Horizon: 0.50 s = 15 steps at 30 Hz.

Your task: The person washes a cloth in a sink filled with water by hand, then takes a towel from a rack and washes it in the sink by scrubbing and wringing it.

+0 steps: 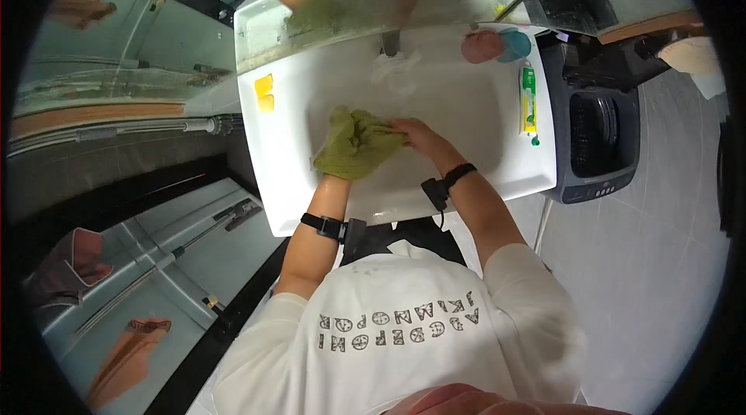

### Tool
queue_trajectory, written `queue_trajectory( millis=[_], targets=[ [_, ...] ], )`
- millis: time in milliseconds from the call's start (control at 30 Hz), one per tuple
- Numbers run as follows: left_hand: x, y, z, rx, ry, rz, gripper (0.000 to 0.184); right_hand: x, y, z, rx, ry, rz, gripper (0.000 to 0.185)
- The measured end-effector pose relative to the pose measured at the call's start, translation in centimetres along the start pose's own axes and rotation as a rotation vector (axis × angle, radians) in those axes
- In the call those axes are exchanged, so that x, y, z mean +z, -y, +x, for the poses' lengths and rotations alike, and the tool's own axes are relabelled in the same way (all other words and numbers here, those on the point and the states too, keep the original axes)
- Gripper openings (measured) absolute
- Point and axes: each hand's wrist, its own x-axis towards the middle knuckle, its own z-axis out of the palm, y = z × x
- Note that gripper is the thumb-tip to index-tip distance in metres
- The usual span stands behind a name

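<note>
A green cloth (359, 147), crumpled and damp-looking, is held over the white washbasin (435, 170). It covers my left hand, and only my left wrist (336, 186) shows below it, so those fingers are hidden. From the right side, my right hand (420, 137) pinches the edge of the cloth between its fingers. Beyond the hands, the faucet (390, 43) stands at the back of the basin, with whitish suds or water (395, 69) below it.
On the basin's right rim lies a green-and-yellow tube (528, 100). Behind it stand a pink cup (482, 47) and a blue cup (514, 47). A yellow piece (265, 93) lies on the left rim. A black appliance (598, 135) is at right; a mirror (342, 19) is behind.
</note>
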Motion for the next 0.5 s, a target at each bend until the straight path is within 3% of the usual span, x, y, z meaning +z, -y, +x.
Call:
queue_trajectory(
  millis=[67, 100, 167, 200, 267, 300, 367, 500],
  targets=[
    [-0.3, -0.1, 0.5, -0.046, -0.063, 0.033, 0.031, -0.3, -0.1, 0.2, -0.323, 0.305, 0.599, 0.038],
    [-0.7, 0.3, 1.0, -0.075, -0.105, 0.045, 0.031, 0.6, -0.7, 0.2, -0.325, 0.297, 0.609, 0.038],
    [-1.2, 2.2, 2.3, -0.135, -0.156, 0.064, 0.031, 4.9, 0.6, -1.9, -0.496, -0.178, -0.509, 0.036],
    [-1.5, 2.9, 3.1, -0.155, -0.172, 0.073, 0.031, 6.0, 0.7, -1.8, -0.489, -0.189, -0.505, 0.036],
    [-1.2, 4.2, 4.4, -0.182, -0.199, 0.083, 0.032, 7.1, 0.7, -1.5, -0.604, -0.655, -0.652, 0.04],
    [-1.2, 4.7, 4.9, -0.189, -0.215, 0.084, 0.032, 5.7, 0.9, -1.0, -0.594, -0.651, -0.659, 0.04],
    [-1.2, 5.5, 5.7, -0.189, -0.257, 0.088, 0.032, 2.4, 2.0, 0.6, -0.177, -0.565, -0.498, 0.038],
    [-2.0, 4.7, 7.1, -0.182, -0.29, 0.129, 0.033, 4.5, -1.0, 1.5, -0.334, -0.514, -0.648, 0.042]
  ],
)
